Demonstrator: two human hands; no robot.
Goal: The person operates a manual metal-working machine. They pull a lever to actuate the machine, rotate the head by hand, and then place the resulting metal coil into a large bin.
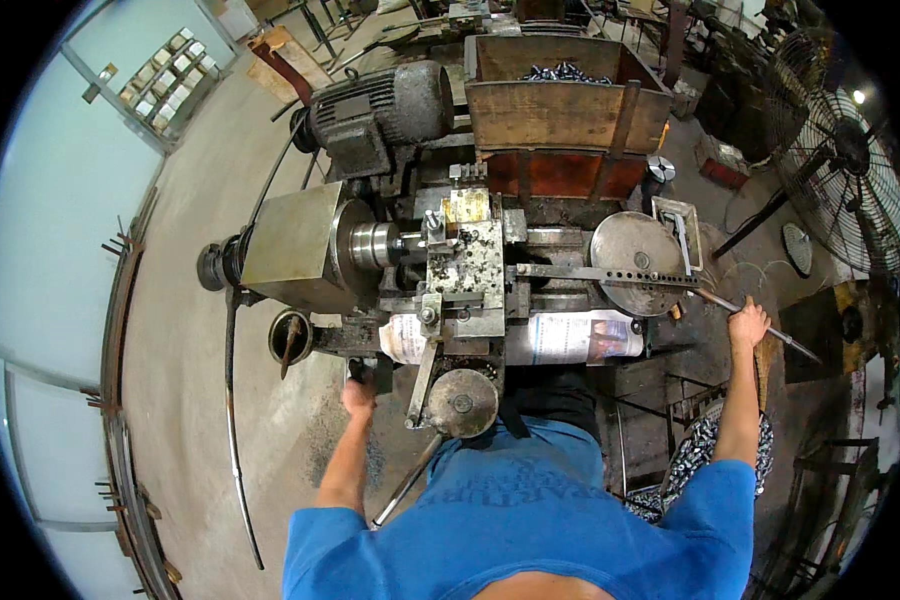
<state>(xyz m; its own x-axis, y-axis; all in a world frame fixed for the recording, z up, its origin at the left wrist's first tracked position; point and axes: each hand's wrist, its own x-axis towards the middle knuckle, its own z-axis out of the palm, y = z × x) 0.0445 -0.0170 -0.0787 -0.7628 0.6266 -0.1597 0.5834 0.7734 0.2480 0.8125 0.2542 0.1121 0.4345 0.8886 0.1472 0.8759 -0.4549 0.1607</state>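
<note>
In front of me stands a small metal lathe. Its boxy headstock (288, 245) carries a round chuck (372, 245), and a chip-covered tool slide (470, 262) sits to the right of that. My right hand (748, 325) is closed around a long metal lever (788, 345), which joins a perforated flat bar (610, 273) running to the slide. Low at the near left, my left hand (358, 398) is closed on a small dark handle (356, 370) below the machine bed; its fingers are partly hidden. A round metal disc (463, 403) hangs near my waist.
An electric motor (395, 105) sits behind the headstock. Beside it, a wooden bin (560, 115) holds shiny small metal parts. A large fan (845, 150) stands at right. A basket of metal pieces (710, 440) is near my right arm. Long bars (120, 370) line the left wall.
</note>
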